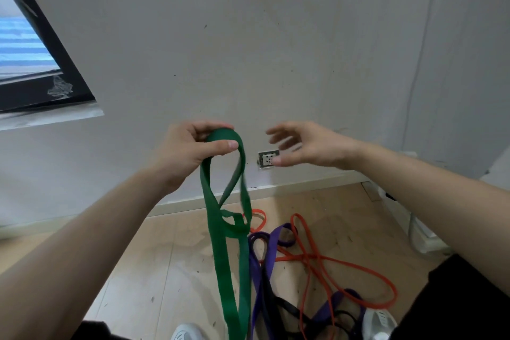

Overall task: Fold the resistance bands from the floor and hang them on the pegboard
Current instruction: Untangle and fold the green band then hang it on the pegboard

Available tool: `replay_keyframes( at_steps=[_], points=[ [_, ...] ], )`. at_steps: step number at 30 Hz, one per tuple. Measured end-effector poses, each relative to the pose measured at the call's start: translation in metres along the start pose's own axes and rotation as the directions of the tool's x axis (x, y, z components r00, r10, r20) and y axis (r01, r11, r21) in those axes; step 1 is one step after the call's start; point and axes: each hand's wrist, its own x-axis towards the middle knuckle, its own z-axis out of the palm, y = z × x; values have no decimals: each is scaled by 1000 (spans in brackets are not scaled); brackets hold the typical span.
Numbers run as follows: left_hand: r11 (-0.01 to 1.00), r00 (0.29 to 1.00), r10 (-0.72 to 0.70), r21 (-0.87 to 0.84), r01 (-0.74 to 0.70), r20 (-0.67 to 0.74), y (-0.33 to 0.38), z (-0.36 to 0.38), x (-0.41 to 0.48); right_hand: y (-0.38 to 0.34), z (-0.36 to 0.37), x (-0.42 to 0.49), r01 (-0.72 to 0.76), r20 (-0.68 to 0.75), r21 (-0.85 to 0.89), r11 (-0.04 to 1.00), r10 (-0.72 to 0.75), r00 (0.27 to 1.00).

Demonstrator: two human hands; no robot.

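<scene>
My left hand (pixel 190 149) grips the top loop of a wide green resistance band (pixel 229 262), thumb over its fold. The band hangs down in long strands toward the floor, with a smaller loop twisted in it halfway down. My right hand (pixel 306 146) hovers to the right of the green loop, fingers spread and blurred, touching nothing. On the wooden floor below lie a purple band (pixel 271 254), an orange band (pixel 356 268) and a black band (pixel 289 309), tangled together. No pegboard is in view.
A grey wall with a socket plate (pixel 268 159) stands straight ahead, a pale skirting board (pixel 303 185) at its foot. A dark-framed window (pixel 41 72) is at the upper left. White shoes (pixel 378 323) show at the bottom edge, and white cables run along the right wall.
</scene>
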Motion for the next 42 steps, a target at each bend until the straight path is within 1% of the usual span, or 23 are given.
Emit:
replay_keyframes(
  at_steps=[1, 3, 8, 11, 13, 15, 16, 19, 22, 24, 26, 29, 31, 34, 35, 37, 39, 42],
  points=[
    [1000, 1000, 12, 18, -12, 14, 0, 1, 0, -10, 8, 1, 43, -31, 56, 998, -41, 999],
    [999, 999, 29, 23, -30, 31, 1, 3, 0, -24, 25, 4, 91, -61, 108, 990, -85, 995],
    [997, 995, 79, 12, -80, 58, 0, 5, 0, -31, 46, 6, 141, -73, 250, 958, -127, 989],
    [997, 995, 70, 13, -71, 75, -2, 5, -2, -35, 33, 4, 136, -104, 214, 967, -116, 988],
    [993, 991, 65, 89, -75, 113, -4, 6, -3, -37, 23, 1, 143, -134, 191, 971, -118, 984],
    [970, 983, 83, 214, -118, 165, -8, 11, -4, -40, 16, -4, 168, -155, 197, 966, -139, 978],
    [962, 981, 84, 243, -126, 175, -11, 15, -3, -40, 13, -6, 189, -166, 200, 961, -157, 974],
    [965, 981, 23, 253, -72, 192, -25, 30, -3, -42, 6, -11, 248, -222, 251, 936, -193, 956],
    [957, 962, -57, 290, -24, 269, -41, 45, -8, -43, -5, -12, 322, -313, 319, 891, -221, 924],
    [962, 954, -99, 271, 20, 282, -49, 49, -9, -41, -16, -13, 357, -373, 376, 855, -213, 903],
    [970, 955, -116, 239, 50, 272, -53, 48, -4, -35, -25, -12, 363, -402, 419, 832, -188, 896],
    [985, 955, -131, 146, 95, 267, -45, 44, 2, -22, -38, -12, 343, -429, 455, 822, -135, 893],
    [992, 967, -124, 59, 113, 224, -37, 38, 6, -12, -47, -13, 313, -438, 457, 833, -95, 894],
    [987, 991, -84, -131, 98, 106, -27, 23, 15, 5, -54, -17, 204, -385, 410, 889, -34, 922],
    [976, 994, -70, -198, 87, 88, -24, 18, 17, 11, -53, -18, 145, -338, 370, 918, -12, 941],
    [953, 995, -44, -294, 69, 91, -19, 11, 19, 20, -48, -19, 11, -197, 240, 971, 38, 980],
    [942, 994, -15, -333, 51, 110, -12, 12, 20, 22, -39, -18, -93, -67, 124, 988, 102, 993],
    [943, 991, 24, -333, 22, 132, -2, 23, 22, 21, -22, -11, -143, 3, 56, 988, 143, 990]
  ],
)
